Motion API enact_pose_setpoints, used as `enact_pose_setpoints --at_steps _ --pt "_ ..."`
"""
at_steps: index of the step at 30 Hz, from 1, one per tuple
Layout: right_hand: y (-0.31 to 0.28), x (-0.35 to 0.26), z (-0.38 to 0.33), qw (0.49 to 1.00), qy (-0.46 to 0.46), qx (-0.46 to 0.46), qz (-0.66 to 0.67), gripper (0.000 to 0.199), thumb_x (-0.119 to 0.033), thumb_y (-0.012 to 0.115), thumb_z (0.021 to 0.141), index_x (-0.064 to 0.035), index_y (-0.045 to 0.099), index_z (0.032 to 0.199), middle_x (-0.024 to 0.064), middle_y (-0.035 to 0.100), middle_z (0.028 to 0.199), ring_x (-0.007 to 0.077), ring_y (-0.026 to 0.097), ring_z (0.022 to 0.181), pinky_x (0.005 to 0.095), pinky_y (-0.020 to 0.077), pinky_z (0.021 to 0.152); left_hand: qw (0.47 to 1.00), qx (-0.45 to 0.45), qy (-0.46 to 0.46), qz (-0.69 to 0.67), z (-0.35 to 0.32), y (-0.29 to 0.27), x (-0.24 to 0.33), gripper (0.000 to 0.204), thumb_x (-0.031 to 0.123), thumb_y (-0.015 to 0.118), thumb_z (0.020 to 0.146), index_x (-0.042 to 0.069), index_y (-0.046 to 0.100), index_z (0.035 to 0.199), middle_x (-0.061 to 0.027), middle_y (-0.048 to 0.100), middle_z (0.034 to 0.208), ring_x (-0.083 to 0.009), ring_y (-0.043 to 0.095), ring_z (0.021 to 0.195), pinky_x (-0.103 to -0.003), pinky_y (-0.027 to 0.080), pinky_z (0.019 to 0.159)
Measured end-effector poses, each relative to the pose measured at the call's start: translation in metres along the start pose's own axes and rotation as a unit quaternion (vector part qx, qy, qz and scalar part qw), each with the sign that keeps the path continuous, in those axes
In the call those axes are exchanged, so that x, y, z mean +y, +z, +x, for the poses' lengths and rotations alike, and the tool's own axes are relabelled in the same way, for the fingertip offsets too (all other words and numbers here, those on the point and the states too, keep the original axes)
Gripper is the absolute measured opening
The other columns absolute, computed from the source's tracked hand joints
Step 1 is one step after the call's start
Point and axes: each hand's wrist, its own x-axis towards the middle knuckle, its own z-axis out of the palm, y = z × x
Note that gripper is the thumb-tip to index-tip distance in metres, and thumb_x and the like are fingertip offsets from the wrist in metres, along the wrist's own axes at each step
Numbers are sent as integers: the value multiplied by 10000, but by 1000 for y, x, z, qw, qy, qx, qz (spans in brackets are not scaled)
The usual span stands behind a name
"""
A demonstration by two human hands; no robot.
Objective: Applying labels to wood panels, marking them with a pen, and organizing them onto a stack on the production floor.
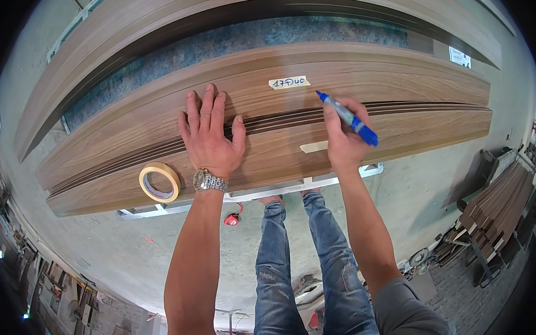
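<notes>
My left hand (209, 137) lies flat with its fingers spread, across two long wood-grain panels. In my right hand (346, 136) is a blue marker pen (351, 122), its uncapped tip pointing up and left. That tip hovers just below and right of a strip of masking tape (289, 82) with blue handwriting, stuck on the farther panel (360, 71). A blank tape strip (314, 147) sits on the nearer panel (268, 161), partly beside my right hand. Left of my left wrist, a roll of masking tape (143, 182) rests on the nearer panel. Dark grooved edges run between the panels.
Another long wood-grain panel (169, 21) lies at the far side, with a mottled blue surface (213, 49) below it. Under the near panel runs a pale metal frame (305, 184). A red tape measure (231, 219) is on the floor. Brown strips (494, 210) are stacked at the right.
</notes>
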Motion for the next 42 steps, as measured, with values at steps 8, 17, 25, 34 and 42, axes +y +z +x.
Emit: enact_pose_setpoints --at_steps 8,17,25,34,42 --pt "-42 -5 -44 994 101 -31 42 213 -8 758 845 -3 652 1030 18 674 888 55 596 761 193 483 676 1000 2 -2 -3 -5 2 -4 494 327 626 860 127 585 1310 -39 463 1504 -351 351 1423 -592 282 1113" --pt "-45 20 -72 995 40 -73 -50 144 -12 770 789 -29 681 900 -2 655 741 37 568 630 198 453 551 1000 12 7 9 -5 6 -2 483 339 605 880 147 577 1322 -21 464 1506 -336 348 1429 -570 269 1132" --pt "-46 23 -71 996 36 -74 -36 163 -26 774 813 -20 670 938 -15 644 759 32 535 642 192 427 560 1000 13 6 21 -4 4 1 485 316 592 901 172 557 1362 -11 466 1511 -321 353 1436 -541 271 1148" --pt "-46 25 -72 997 30 -59 -34 157 -21 775 798 -23 686 927 -20 642 719 20 530 609 184 426 535 1000 23 9 17 -5 7 -2 487 343 605 884 146 574 1328 -17 472 1502 -326 356 1429 -559 271 1139" --pt "-44 25 -73 997 73 -19 2 151 -16 772 804 -17 685 927 -13 653 732 22 550 637 183 433 550 1000 17 6 15 -6 7 -2 489 342 601 883 157 572 1334 -9 468 1506 -316 349 1436 -555 265 1144"
